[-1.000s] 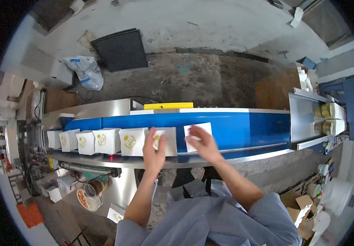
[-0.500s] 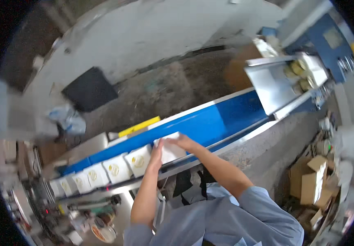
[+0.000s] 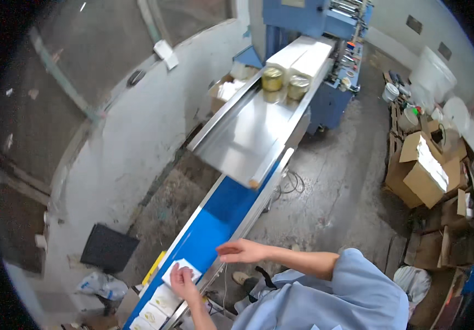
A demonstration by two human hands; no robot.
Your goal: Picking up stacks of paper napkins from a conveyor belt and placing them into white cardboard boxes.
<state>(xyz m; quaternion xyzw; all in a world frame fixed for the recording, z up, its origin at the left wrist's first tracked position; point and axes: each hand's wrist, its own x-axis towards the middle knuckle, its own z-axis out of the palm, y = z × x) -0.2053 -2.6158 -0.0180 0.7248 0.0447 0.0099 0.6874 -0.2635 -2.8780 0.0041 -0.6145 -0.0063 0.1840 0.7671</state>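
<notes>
On the blue conveyor belt [image 3: 223,204] lies a row of white square napkin stacks [image 3: 166,300], some with a round yellowish print. My left hand [image 3: 182,281] is at the top one of the row, a plain white stack [image 3: 195,272], its fingers curved and a little apart, not visibly wrapped round it. Part of that stack is hidden under the hand. Above the right edge of the belt hovers my right hand [image 3: 239,251], open, with fingers stretched out and nothing in it.
A metal chute [image 3: 242,132] slopes over the belt's far end; two gold-coloured cylinders [image 3: 272,80] stand on it before long white paper stacks [image 3: 308,55]. Behind is a blue machine [image 3: 292,19]. Cardboard boxes [image 3: 418,170] crowd the right side. A dark panel [image 3: 107,247] lies at left.
The view has swung right toward the chute. My right hand has come away from the white napkin stack, which both hands were touching before; my left hand remains at the row.
</notes>
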